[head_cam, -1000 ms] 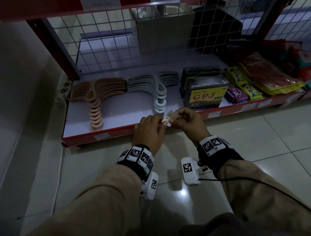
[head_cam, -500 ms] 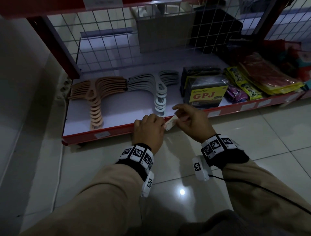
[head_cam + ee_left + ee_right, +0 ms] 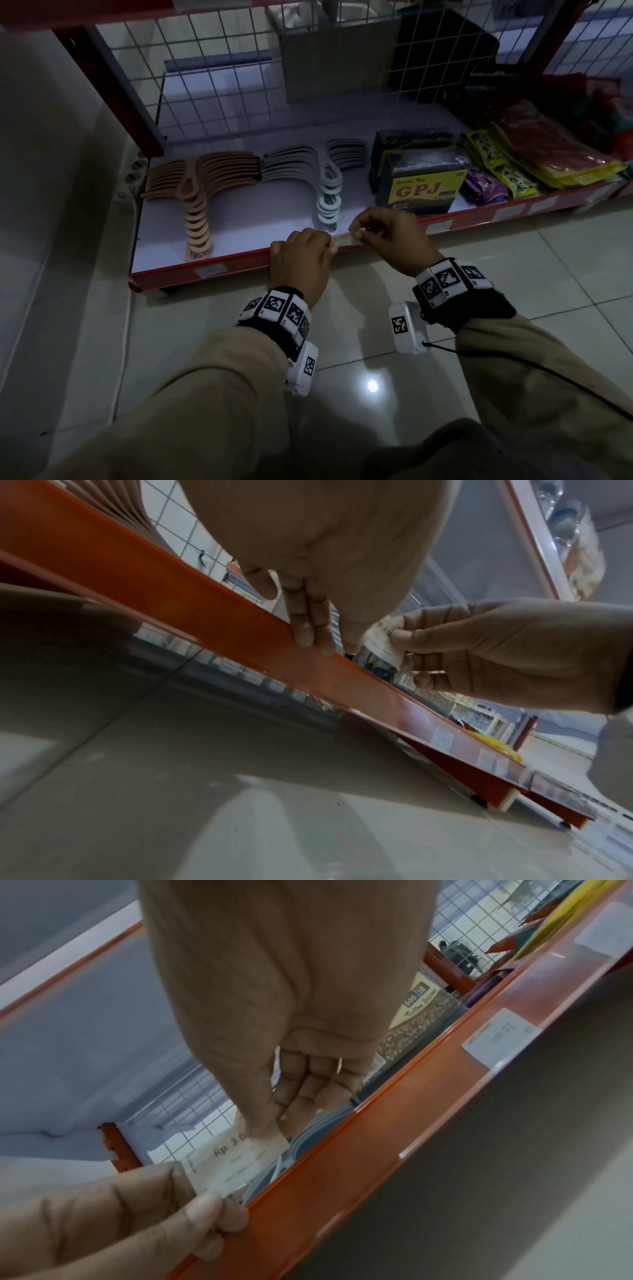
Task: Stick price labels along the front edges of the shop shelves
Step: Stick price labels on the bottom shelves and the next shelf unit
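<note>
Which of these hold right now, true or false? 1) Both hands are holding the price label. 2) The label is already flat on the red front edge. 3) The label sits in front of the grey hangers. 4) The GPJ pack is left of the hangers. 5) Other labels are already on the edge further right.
1) True: the left hand and right hand each pinch an end of the price label.
2) False: it stands above the red front edge, not pressed on.
3) True: the grey hangers lie just behind it.
4) False: the GPJ pack is right of them.
5) True: a stuck label shows there.
</note>
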The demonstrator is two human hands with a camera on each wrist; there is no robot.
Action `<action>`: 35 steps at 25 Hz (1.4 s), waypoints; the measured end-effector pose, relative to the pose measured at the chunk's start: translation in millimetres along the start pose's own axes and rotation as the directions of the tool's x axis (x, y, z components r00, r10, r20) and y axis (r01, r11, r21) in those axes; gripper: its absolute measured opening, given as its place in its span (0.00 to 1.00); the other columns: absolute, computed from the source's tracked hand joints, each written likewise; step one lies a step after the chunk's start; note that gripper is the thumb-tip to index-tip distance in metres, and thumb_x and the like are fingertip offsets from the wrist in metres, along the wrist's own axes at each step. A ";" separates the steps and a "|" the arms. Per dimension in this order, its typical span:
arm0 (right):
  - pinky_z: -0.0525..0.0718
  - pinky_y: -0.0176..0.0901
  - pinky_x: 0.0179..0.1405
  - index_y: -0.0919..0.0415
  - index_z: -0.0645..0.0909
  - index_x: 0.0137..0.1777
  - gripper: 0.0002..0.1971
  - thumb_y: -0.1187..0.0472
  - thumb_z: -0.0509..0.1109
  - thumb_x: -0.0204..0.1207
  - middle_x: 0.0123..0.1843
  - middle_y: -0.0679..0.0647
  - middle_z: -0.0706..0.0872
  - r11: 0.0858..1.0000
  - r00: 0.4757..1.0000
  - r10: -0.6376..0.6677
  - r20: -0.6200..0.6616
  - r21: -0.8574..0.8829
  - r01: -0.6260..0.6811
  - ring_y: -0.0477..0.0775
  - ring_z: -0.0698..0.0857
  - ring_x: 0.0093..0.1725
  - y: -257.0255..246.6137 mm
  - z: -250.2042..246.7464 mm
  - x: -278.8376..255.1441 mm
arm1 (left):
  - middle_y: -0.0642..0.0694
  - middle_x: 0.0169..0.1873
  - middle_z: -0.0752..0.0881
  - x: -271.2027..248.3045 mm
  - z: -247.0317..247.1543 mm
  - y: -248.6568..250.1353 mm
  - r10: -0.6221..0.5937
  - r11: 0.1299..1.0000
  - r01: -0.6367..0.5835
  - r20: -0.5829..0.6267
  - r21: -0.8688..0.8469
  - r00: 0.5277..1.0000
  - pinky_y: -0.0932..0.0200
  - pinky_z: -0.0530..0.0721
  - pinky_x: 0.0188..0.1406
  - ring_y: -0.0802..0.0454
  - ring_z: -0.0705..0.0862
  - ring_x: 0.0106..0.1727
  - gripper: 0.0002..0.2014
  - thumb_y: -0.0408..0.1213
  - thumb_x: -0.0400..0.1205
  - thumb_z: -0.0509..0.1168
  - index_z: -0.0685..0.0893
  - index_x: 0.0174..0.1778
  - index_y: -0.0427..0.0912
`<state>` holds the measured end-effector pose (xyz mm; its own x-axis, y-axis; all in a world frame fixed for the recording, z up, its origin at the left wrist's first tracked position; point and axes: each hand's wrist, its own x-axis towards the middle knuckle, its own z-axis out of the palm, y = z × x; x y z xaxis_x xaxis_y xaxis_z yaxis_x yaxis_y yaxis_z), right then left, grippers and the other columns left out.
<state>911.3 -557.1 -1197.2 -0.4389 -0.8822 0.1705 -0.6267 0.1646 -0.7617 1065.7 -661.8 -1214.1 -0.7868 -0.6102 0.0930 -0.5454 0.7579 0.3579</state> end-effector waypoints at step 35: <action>0.78 0.56 0.43 0.60 0.87 0.55 0.09 0.65 0.68 0.79 0.49 0.63 0.83 0.832 0.990 -0.089 0.113 -0.538 0.137 0.66 0.77 0.50 7.7 14.6 -0.2 | 0.46 0.55 0.75 -3.9 5.7 -0.1 0.033 0.968 -0.036 0.016 0.248 0.999 0.49 0.70 0.58 0.45 0.72 0.58 0.15 0.47 0.82 0.59 0.75 0.64 0.51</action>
<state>916.1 -562.0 -1212.3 -0.3055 -0.9377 0.1657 -0.9276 0.2537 -0.2742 1067.2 -658.2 -1219.7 -0.8089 -0.5811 0.0899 -0.5714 0.8128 0.1132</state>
